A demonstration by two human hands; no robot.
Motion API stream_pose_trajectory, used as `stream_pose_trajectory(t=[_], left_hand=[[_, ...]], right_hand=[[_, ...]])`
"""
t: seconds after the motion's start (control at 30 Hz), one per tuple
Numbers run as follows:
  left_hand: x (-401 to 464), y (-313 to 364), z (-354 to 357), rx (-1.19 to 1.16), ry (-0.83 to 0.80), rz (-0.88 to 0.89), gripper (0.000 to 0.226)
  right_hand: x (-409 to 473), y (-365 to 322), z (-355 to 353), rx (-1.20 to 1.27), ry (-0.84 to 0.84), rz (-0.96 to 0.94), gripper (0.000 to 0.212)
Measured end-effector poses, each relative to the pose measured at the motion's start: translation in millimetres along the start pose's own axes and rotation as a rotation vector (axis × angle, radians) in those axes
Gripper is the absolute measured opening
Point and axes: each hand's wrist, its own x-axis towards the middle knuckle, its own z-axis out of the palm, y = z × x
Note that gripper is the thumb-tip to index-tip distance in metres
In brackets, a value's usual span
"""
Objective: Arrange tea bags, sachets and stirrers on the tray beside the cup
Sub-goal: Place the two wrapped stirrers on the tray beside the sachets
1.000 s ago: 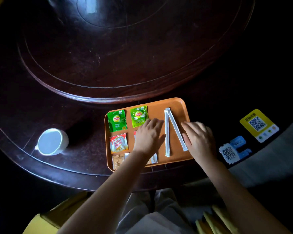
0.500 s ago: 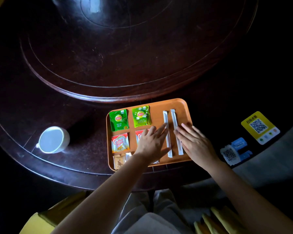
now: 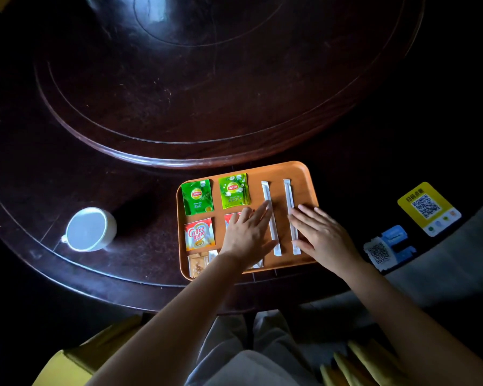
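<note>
Orange tray [image 3: 299,169] on dark surface [image 3: 151,121], white cup [image 3: 88,229] well apart at its 9 o'clock. Two green tea bags [image 3: 197,196] [image 3: 234,191] side by side at tray's 11 o'clock; creamer sachet [image 3: 199,234] below them, brown sugar sachet [image 3: 198,264] at 7 o'clock. A red sachet and a pale one partly hidden under left hand [image 3: 247,236]. Two wrapped stirrers [image 3: 266,190] [image 3: 288,192] roughly parallel, toward 3 o'clock. Left hand flat, grip spread, fingertips against left stirrer; right hand [image 3: 322,235] flat, grip spread, touching right stirrer, pinching nothing. Judged nearly done: only final squaring of stirrers left.
</note>
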Motion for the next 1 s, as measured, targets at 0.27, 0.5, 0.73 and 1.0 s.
stream_pose_trajectory(t=[0.27,0.5,0.73,1.0], left_hand=[[0,0,-2,-0.009,0.002,0.003,0.075],[0,1,1,-0.02,0.01,-0.013,0.077],[1,0,2,-0.031,0.025,-0.011,0.077],[-1,-1,2,-0.071,0.029,-0.024,0.077]], right_hand=[[4,3,-2,0.049,-0.065,0.019,0.062],[5,3,1,0.034,-0.097,0.014,0.063],[5,12,-2,0.021,-0.086,0.001,0.062],[7,9,-5,0.025,-0.098,-0.011,0.062]])
